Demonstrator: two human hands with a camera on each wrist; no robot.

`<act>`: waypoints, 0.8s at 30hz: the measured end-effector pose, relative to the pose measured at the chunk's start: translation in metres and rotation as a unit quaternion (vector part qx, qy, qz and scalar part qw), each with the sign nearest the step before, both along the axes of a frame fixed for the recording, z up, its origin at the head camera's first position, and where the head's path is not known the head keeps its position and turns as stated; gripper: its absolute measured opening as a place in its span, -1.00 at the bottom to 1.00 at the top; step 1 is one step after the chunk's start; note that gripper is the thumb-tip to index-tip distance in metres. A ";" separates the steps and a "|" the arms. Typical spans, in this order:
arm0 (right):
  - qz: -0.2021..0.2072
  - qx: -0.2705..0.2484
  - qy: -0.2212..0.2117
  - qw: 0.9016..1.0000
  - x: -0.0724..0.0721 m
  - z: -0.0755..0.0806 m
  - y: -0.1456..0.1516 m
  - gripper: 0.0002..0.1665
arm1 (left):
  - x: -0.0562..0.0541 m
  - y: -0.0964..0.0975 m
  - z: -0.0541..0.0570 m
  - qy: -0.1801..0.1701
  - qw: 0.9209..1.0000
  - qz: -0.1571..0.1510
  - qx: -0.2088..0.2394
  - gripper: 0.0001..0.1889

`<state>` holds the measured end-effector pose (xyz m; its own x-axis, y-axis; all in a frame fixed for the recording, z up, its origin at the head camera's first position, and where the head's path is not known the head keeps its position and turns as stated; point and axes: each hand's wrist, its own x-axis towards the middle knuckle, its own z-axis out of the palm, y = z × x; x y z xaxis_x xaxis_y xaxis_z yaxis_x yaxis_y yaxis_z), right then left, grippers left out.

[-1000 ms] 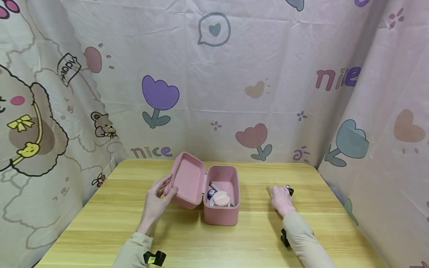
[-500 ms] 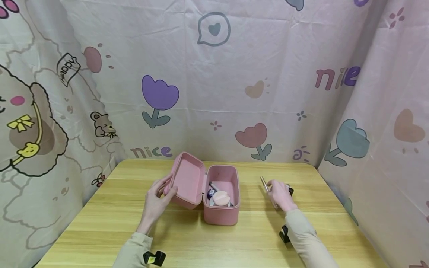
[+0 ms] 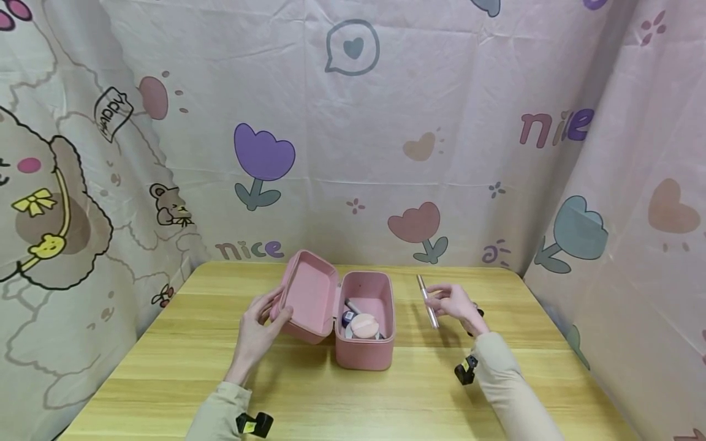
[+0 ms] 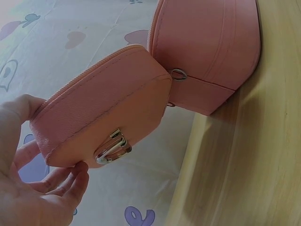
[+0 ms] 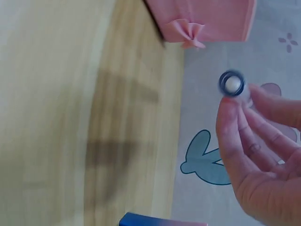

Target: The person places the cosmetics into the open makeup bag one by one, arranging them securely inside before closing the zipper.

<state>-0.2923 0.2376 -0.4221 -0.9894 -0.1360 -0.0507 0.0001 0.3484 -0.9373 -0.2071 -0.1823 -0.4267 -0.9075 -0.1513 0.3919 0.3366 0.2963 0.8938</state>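
A pink zippered cosmetic case [image 3: 365, 355] stands on the table with its lid [image 3: 309, 295] swung out to the left. My left hand [image 3: 259, 331] grips the lid's outer edge; in the left wrist view the thumb lies at the rim and the fingers [image 4: 77, 186] under the lid's face, near a metal emblem [image 4: 113, 148]. My right hand [image 3: 453, 303] pinches a slim, shiny, pen-like cosmetic tube [image 3: 427, 302] above the table, right of the case. The right wrist view shows this tube's round end [image 5: 233, 84]. Inside the case lie a powder puff [image 3: 364, 326] and a dark round item [image 3: 347, 318].
A small dark object [image 3: 478, 312] is partly hidden behind my right wrist. At the bottom of the right wrist view, a blue and pink item [image 5: 160, 220] shows. The wooden table [image 3: 309, 404] meets a printed curtain [image 3: 331, 153] at the back.
My right hand has lifted the pen-like tube from the table and moved it left toward the case. The left hand and the lid have stayed in place.
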 end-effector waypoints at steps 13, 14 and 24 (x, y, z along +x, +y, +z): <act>0.100 -0.106 -0.035 0.989 -0.022 0.019 -0.005 -0.40 | -0.001 0.000 0.002 -0.009 1.000 -0.006 0.001 -0.45; 0.106 -0.105 -0.036 0.988 -0.024 0.021 -0.006 -0.39 | -0.001 0.000 0.002 -0.009 1.000 -0.006 0.002 -0.45; 0.155 -0.076 -0.044 0.984 -0.041 0.043 -0.031 -0.45 | 0.000 -0.001 0.002 -0.014 1.000 -0.010 0.007 -0.44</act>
